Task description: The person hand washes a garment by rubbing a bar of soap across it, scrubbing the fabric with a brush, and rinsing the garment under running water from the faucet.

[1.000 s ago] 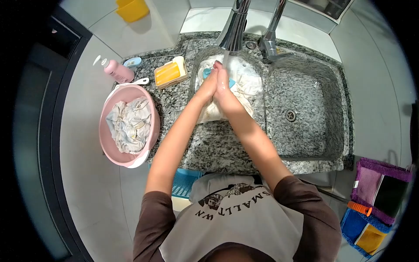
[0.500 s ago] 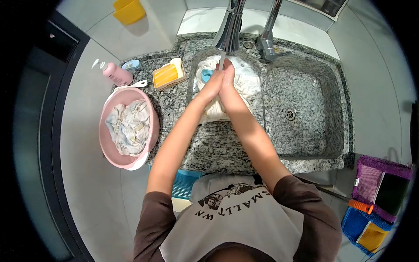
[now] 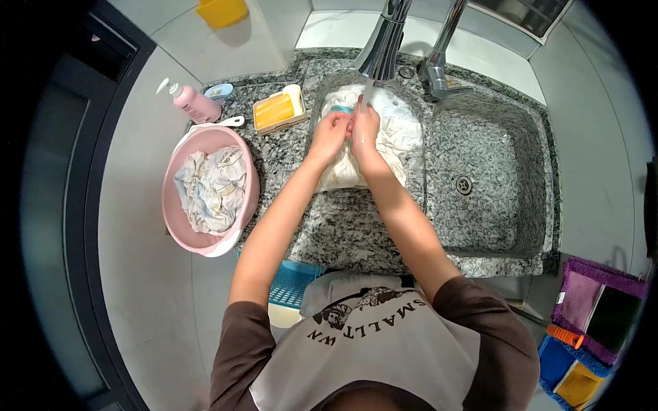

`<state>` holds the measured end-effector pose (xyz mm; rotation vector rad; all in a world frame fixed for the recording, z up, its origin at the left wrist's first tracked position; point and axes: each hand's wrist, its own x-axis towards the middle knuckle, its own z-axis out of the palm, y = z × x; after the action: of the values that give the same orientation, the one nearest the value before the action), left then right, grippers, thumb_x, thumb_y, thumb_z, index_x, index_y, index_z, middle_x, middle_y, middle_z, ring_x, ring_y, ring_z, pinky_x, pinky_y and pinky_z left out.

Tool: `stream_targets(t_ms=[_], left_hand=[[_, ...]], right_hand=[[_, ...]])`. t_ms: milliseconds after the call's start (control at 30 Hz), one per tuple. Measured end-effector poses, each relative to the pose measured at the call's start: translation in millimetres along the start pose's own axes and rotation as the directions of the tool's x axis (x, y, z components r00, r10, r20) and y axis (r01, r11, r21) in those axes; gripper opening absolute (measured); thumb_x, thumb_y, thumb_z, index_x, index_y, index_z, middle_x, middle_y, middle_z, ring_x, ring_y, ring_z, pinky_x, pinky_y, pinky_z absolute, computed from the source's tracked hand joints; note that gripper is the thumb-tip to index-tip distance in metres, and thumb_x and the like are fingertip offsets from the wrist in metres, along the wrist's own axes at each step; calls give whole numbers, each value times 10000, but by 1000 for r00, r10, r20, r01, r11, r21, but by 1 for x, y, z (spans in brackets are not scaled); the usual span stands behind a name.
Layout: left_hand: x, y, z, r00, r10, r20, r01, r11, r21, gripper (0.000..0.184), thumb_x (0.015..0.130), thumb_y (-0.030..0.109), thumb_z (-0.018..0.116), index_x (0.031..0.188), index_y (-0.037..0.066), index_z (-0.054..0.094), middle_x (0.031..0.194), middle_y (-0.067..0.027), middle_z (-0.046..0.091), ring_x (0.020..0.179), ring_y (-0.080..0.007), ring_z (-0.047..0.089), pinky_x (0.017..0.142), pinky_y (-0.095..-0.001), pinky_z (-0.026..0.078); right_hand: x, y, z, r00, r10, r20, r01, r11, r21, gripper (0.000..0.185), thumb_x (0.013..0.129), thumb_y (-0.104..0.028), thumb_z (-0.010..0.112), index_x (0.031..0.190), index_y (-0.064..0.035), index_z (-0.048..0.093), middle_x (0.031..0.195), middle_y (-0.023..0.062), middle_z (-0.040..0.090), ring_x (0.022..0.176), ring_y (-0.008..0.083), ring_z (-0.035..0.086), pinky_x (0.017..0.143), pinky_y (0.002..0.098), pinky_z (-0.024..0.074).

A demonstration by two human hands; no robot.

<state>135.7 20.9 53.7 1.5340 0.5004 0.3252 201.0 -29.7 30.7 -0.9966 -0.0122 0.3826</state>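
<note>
Water runs from the chrome faucet (image 3: 381,51) onto my hands over the left basin. My left hand (image 3: 331,137) has its fingers curled in against my right hand; whether it holds anything is hidden. My right hand (image 3: 365,131) is under the stream, palm turned inward, its fingers partly hidden by water and the other hand. Beneath both lies a wet white cloth (image 3: 397,137) filling the basin. A blue item (image 3: 341,109) shows just beyond my left fingers.
A pink tub (image 3: 251,179) with crumpled cloth (image 3: 214,188) stands left. Behind it are a pink pump bottle (image 3: 197,106), a white-handled brush (image 3: 235,121) and a soap dish (image 3: 299,118) with yellow soap (image 3: 274,109). The right basin (image 3: 480,212) has a drain (image 3: 464,184).
My left hand's fingers have curled in, where both hands were pressed together with fingers extended. The hands have drawn slightly apart at the wrists. The whole view has shifted slightly.
</note>
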Motion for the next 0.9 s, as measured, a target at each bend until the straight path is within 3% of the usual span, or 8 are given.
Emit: stream_targets(t_ms=[133,433,500,533,633,700,800,900], left_hand=[[9,-4,1,1000,2,-28,-2,1000,-23,198,884,219,479,907,41,563,693,-1,543,600,-67,497,535,-210,403],[37,1,31,997,-49,63,52,998,-34,225,867,220,523,839,0,565,592,-31,534,469,-89,473,433,-238,374],[36,21,39,991,-125,-37,130,967,218,332,838,302,555,734,-12,586,605,-74,562,465,-128,493,439,-284,376],[53,1,38,996,-10,-86,40,936,349,420,801,387,577,659,-8,597,635,-97,580,521,-152,515,489,-319,393],[59,1,47,980,26,-199,66,894,442,448,796,416,572,662,-10,601,642,-92,575,575,-155,515,548,-322,416],[79,-22,48,988,-9,-157,72,914,400,437,801,431,560,719,6,619,652,-79,586,587,-147,513,571,-313,417],[75,-20,53,979,-195,60,197,980,-36,413,832,447,518,850,51,635,588,-3,514,514,-110,435,501,-252,363],[64,-3,41,923,-283,260,290,957,13,431,858,452,468,843,54,632,611,5,517,534,-97,434,511,-236,369]], right_hand=[[-9,6,-11,985,-55,166,51,998,31,264,888,-280,509,727,-71,483,576,-28,421,488,49,394,426,214,318],[-7,-1,-37,997,-32,75,19,985,172,219,874,-205,534,721,-77,444,576,-21,423,487,60,399,431,204,320],[-13,-6,-42,997,-4,79,-6,992,127,219,871,-193,534,711,-82,434,574,-21,420,484,62,398,431,208,321],[-16,-8,-44,996,31,88,-38,996,84,221,867,-181,534,700,-87,424,572,-21,417,481,64,396,430,212,322],[-23,-8,-50,995,42,90,-52,992,113,200,857,-152,530,701,-87,424,570,-19,411,474,74,384,434,215,315],[-25,-10,-51,991,47,129,-67,985,158,162,842,-112,521,715,-86,426,562,-16,397,480,86,381,447,224,314],[-18,-19,-42,965,171,197,-226,925,305,160,840,-126,487,695,-99,426,570,-18,388,488,99,371,462,243,306],[16,-6,-41,954,250,168,-297,875,382,163,848,-168,477,698,-107,452,578,-13,402,487,102,359,457,249,293]])
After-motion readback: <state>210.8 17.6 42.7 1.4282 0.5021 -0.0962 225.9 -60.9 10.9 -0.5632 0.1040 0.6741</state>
